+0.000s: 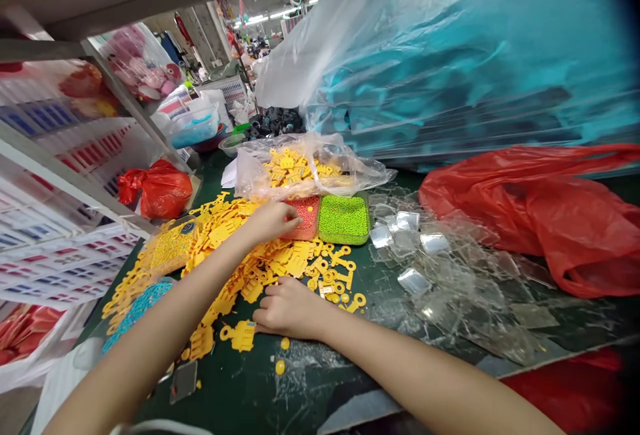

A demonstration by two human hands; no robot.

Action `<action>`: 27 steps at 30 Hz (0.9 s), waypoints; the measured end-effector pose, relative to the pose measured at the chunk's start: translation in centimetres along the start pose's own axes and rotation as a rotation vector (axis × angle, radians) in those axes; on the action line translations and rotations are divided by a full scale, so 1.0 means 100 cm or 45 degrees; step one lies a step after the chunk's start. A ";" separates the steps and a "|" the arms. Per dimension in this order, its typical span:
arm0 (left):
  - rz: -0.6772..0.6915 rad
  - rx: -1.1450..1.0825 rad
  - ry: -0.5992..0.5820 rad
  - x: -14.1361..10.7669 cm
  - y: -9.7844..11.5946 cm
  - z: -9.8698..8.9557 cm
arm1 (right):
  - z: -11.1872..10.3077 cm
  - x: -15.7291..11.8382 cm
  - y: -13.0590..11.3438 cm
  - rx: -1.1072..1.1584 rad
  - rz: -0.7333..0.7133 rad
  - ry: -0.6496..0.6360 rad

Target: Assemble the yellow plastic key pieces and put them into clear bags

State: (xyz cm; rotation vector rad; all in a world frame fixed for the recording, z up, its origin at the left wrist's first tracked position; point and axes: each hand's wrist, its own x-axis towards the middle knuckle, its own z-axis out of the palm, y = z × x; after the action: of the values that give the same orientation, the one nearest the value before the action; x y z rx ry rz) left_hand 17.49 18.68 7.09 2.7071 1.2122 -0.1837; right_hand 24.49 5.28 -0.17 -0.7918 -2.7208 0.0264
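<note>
My left hand (273,221) hovers at the near left edge of a tray of small red beads (305,211), fingers curled together. Whatever its fingertips may hold is too small to make out. Closed on the right edge of a flat yellow plastic piece (243,335) with a ring at one end, my right hand (290,308) rests low over the table. A heap of similar yellow pieces (225,228) spreads around and under my left forearm. Right of the red beads stands a tray of green beads (343,218).
Yellow beads (173,248) and blue beads (143,308) lie at left. Behind the trays is a clear bag (320,161) of yellow pieces. Clear plastic squares (450,281) and a red bag (540,215) cover the right side. A large bag of blue parts (475,81) rises behind.
</note>
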 end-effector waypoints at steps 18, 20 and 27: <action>0.015 0.046 -0.419 0.052 -0.002 0.008 | 0.001 0.003 0.000 0.026 -0.031 -0.060; 0.038 0.016 -0.416 0.051 0.000 0.008 | 0.000 0.003 0.001 0.026 -0.036 -0.066; 0.101 -0.093 -0.062 0.010 0.005 -0.011 | -0.003 0.001 0.006 0.019 0.021 -0.072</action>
State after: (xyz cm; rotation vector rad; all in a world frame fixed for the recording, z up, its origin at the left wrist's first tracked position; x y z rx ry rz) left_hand 18.58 19.34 7.99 2.6660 1.0750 -0.1894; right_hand 24.86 5.82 0.11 -0.8209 -2.7638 0.0741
